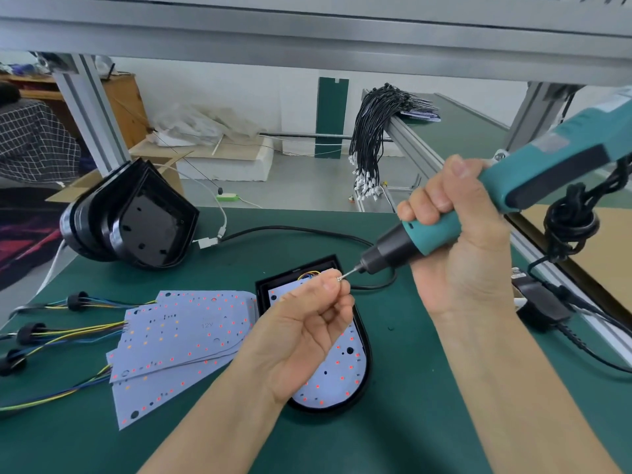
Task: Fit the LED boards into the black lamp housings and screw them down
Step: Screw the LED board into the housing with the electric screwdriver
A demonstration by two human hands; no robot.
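A black lamp housing (365,381) lies on the green mat in front of me with a white LED board (337,378) inside it. My left hand (304,331) hovers over the housing and pinches a small screw (339,278) between thumb and fingertip. The screw meets the bit of a teal electric screwdriver (506,200), which my right hand (458,241) grips around the barrel, tilted down to the left. A fanned stack of loose LED boards (178,340) with coloured wires lies to the left.
A stack of empty black housings (136,220) leans at the back left. A black cable (301,230) runs across the mat behind the housing. A black power adapter (542,304) and knotted cord (571,224) sit at the right. Bundled black wire harnesses (372,131) hang at the back.
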